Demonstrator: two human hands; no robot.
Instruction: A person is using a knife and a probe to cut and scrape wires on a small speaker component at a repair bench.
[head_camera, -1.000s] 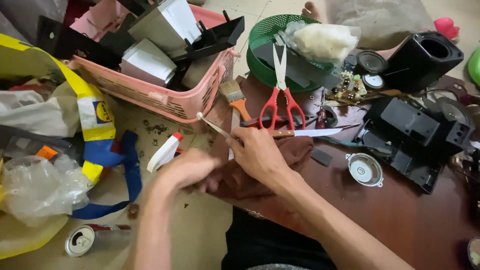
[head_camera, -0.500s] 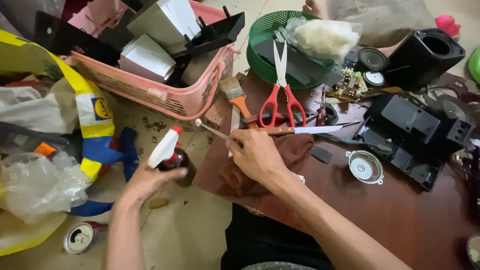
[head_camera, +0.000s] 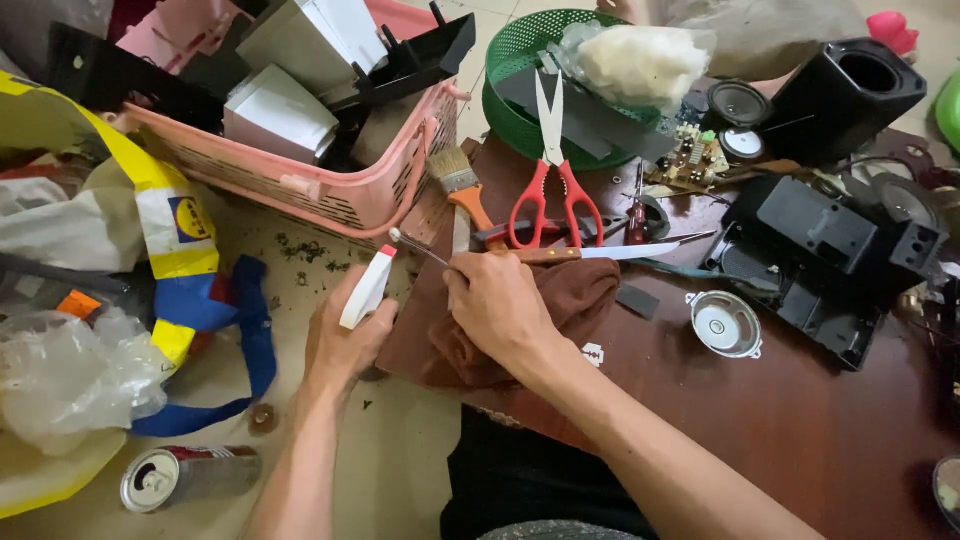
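at the near edge of the brown surface (head_camera: 800, 420) our left hand (head_camera: 345, 335) grips a light, smooth, slippery white spray bottle (head_camera: 367, 290) best held around its body, while our right hand (head_camera: 497, 305), fingers closed, pinches a thin stiff metal tool (head_camera: 415, 245) over the soft brown cloth (head_camera: 560, 300).

Your left hand (head_camera: 345, 335) grips a small spray bottle with a white trigger head and red nozzle tip (head_camera: 367, 288), held just off the edge of the dark brown wooden table (head_camera: 800, 420). Your right hand (head_camera: 497, 305) rests on a crumpled brown cloth (head_camera: 565, 310) and pinches a thin metal rod (head_camera: 418, 246) that points up-left toward the nozzle. Just beyond your fingers lie a knife with a wooden handle (head_camera: 600, 252), red-handled scissors (head_camera: 553, 170) and an orange-handled paintbrush (head_camera: 462, 185). A pink plastic basket (head_camera: 330, 195) stands beside the table; a drink can (head_camera: 185, 475) lies on the floor.
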